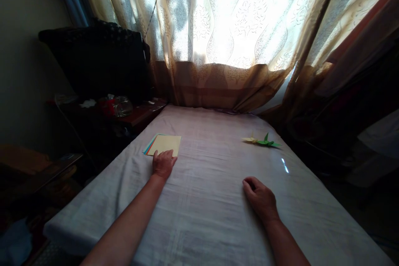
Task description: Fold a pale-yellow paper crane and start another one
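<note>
Left hand [163,164] presumably steadies paper stack [167,143] near cloth [202,187]'s left edge, can't tell if pinching; right hand [261,198] rests curled narrow, empty; folded figures [264,143] sit clear by right edge.

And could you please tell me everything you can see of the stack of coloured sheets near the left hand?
The stack of sheets looks like thin, plain paper with straight edges. A pale yellow sheet lies on top; the ones beneath are slightly fanned, showing blue-green and orange-red strips along the left side. The stack lies flat on the light cloth, toward its left edge, and the left hand rests on its near edge. How many sheets there are cannot be told.
</note>
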A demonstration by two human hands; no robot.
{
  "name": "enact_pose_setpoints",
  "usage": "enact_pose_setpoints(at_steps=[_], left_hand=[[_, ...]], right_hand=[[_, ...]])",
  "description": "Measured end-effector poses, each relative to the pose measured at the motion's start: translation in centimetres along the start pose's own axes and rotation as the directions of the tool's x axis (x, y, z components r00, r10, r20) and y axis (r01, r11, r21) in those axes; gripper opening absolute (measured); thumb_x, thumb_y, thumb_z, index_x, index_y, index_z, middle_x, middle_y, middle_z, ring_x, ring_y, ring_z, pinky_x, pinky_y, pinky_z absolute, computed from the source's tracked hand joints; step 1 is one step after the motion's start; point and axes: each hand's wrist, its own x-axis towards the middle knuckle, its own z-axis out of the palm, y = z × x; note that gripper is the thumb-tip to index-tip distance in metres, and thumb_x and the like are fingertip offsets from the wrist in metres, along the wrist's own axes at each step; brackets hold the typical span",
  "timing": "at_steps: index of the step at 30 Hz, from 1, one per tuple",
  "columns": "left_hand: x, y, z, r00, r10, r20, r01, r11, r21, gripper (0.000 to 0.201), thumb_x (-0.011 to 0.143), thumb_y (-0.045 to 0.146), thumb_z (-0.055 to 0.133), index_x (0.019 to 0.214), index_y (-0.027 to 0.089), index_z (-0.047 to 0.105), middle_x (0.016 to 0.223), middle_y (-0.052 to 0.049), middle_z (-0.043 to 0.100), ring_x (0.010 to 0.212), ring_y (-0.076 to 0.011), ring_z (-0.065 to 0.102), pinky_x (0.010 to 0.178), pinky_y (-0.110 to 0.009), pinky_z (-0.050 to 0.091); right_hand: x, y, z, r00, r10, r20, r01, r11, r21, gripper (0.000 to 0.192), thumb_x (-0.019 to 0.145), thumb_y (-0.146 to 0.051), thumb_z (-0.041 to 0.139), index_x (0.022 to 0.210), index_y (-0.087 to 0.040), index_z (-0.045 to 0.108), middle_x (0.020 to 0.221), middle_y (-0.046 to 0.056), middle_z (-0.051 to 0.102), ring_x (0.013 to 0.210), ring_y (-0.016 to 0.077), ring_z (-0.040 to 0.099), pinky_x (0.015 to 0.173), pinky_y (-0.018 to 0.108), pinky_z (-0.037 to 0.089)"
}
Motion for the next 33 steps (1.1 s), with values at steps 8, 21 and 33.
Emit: enact_pose_setpoints(at_steps=[8, 21, 33], left_hand=[[0.2, 0.31, -0.25, 0.995, 0.075, 0.069, -0.076, 0.997, 0.02, 0.02, 0.093, 0.026, 0.056, 0.11, 0.02, 0.066, 0.106, -0.01, 0.07, 0.097, -0.0245, 0.065, 0.09, -0.038, 0.042], [0.58, 0.24, -0.08, 0.987, 0.043, 0.156, -0.054, 0.996, 0.066, 0.036, 0.094, 0.035, 0.06, 0.124, 0.016, 0.056, 0.123, -0.01, 0.058, 0.104, -0.0225, 0.061, 0.087, -0.044, 0.054], [0.34, -0.09, -0.58, 0.995, -0.084, 0.049, 0.083, 0.996, 0.023, 0.029, 0.099, 0.031, 0.042, 0.096, 0.021, 0.069, 0.097, -0.007, 0.072, 0.085, -0.0197, 0.066, 0.069, -0.027, 0.043]], right_hand=[[0.04, -0.1, -0.13, 1.0, 0.01, 0.019, -0.01, 1.0, 0.023, 0.035, 0.074, -0.054, 0.045, 0.076, -0.026, 0.066, 0.074, 0.001, 0.071, 0.066, 0.0207, 0.065, 0.064, 0.031, 0.047], [-0.02, -0.05, -0.18, 0.999, 0.01, 0.045, -0.012, 0.999, 0.042, 0.036, 0.074, -0.055, 0.044, 0.076, -0.026, 0.065, 0.073, 0.001, 0.071, 0.067, 0.0211, 0.065, 0.065, 0.031, 0.045], [-0.01, -0.44, -0.54, 0.999, 0.006, 0.047, -0.008, 0.999, 0.048, 0.032, 0.074, -0.052, 0.045, 0.073, -0.026, 0.065, 0.071, 0.0, 0.071, 0.066, 0.0209, 0.065, 0.062, 0.03, 0.045]])
